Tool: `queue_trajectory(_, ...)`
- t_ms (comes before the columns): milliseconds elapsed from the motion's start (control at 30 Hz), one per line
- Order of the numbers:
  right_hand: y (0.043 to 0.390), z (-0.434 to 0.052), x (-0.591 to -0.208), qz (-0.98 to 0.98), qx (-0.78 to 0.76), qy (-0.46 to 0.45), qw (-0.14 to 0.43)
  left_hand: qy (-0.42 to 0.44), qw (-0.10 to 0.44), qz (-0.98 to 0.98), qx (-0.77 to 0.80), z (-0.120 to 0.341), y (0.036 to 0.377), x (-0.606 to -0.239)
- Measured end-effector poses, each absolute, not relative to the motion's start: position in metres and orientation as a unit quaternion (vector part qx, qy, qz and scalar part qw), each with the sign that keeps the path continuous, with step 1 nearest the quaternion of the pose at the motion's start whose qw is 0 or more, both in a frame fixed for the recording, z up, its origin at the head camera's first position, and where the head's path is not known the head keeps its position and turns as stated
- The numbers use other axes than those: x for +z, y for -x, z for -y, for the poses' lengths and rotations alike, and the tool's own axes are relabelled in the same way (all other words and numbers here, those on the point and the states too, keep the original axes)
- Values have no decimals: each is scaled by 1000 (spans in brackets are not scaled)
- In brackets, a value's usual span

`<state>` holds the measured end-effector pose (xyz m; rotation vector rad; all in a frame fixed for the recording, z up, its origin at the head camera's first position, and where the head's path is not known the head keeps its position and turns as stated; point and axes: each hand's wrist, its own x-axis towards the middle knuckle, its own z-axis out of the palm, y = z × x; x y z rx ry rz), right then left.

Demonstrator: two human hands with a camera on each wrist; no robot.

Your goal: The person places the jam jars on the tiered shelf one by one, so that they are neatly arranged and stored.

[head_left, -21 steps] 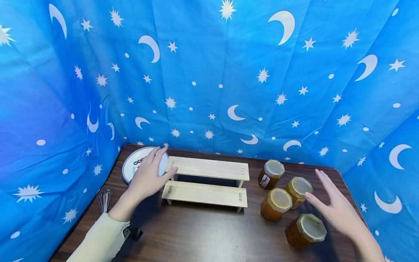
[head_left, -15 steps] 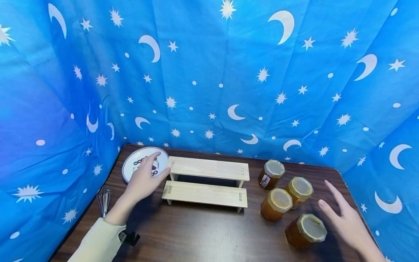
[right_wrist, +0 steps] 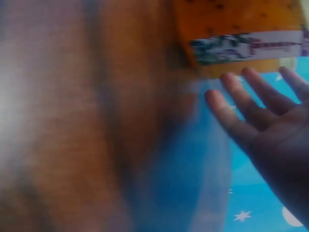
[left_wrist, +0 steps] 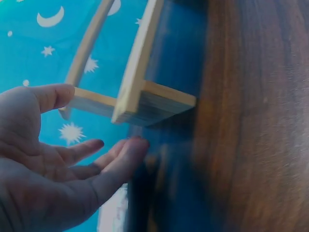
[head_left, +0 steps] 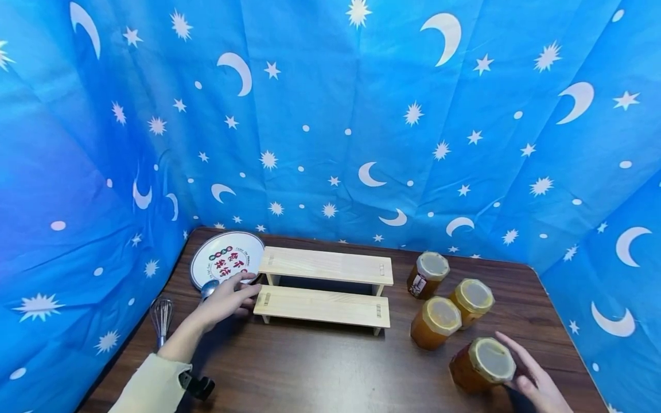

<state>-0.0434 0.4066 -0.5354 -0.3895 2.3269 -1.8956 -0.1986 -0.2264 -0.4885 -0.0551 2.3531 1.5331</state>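
Observation:
My left hand (head_left: 224, 301) is at the left end of the two-step wooden rack, its fingers apart. In the left wrist view the thumb (left_wrist: 55, 96) overlaps the end of the wooden rack (left_wrist: 133, 92); whether it touches I cannot tell. The rack has an upper board (head_left: 330, 265) at the back and a lower board (head_left: 322, 306) in front. My right hand (head_left: 539, 385) is beside the nearest amber jar (head_left: 482, 365), fingers extended. The right wrist view shows fingertips (right_wrist: 212, 99) close to this labelled jar (right_wrist: 241, 19); contact is unclear.
Three more lidded jars stand behind: one orange (head_left: 436, 322), one yellow (head_left: 471, 304), one dark (head_left: 428, 275). A printed plate (head_left: 219, 252) and a whisk (head_left: 162, 318) lie left. A shiny metal piece (head_left: 208, 288) shows by the plate. Star-patterned blue cloth (head_left: 330, 115) surrounds the table.
My left hand has come down and nearer from over the plate to the rack's left end, uncovering the plate's print. My right hand has moved down and nearer, beside the nearest jar.

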Motion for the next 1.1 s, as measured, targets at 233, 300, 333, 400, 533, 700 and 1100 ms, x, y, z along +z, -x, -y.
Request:
queue_trajectory(233, 40, -389, -533, -867, -491, 9, 81, 43, 203, -778, 592, 227, 205, -506)
queue_trajectory(300, 42, -383, -530, -881, -457, -41, 118, 47, 209, -767, 604, 227, 207, -508)
queue_trajectory(333, 42, -381, -529, -885, -442, -59, 130, 48, 211, -763, 609, 227, 207, -510)
queue_trajectory(400, 43, -375, -527, -886, -432, -85, 143, 51, 215, -756, 617, 227, 207, -511)
queue_trajectory(533, 40, -369, -528, -884, -435, -115, 125, 51, 223, -746, 626, 227, 207, -513)
queue_trajectory(700, 32, -362, -536, -872, -466, -136, 67, 54, 230, -737, 633, 228, 206, -514)
queue_trajectory(1100, 27, -347, -547, -836, -512, -198, -18, 50, 228, -732, 640, 229, 207, -517)
